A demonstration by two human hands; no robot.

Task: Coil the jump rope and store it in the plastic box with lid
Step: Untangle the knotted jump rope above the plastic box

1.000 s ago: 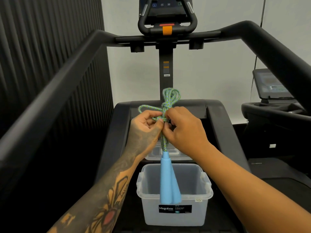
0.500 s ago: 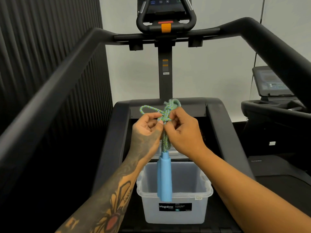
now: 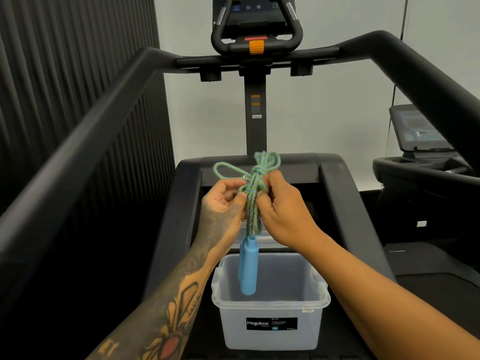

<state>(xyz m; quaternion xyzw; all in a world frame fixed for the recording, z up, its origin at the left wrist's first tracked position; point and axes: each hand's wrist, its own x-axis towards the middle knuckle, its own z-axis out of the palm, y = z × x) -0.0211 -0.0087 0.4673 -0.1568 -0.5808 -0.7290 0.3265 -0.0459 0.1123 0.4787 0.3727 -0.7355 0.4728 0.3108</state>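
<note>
Directly below both grips: the open plastic box point(image 3: 233, 331).
Left grip point(image 3: 223, 201) and right grip point(image 3: 281, 213) pinch the jump rope point(image 3: 259, 168) at its knot; the bundle hangs vertical, blue handles point(image 3: 248, 266) lowest, over the box.

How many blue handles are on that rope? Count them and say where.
2. The handles hang together from the rope above the box: one in front, the other half hidden along its left side.
</note>
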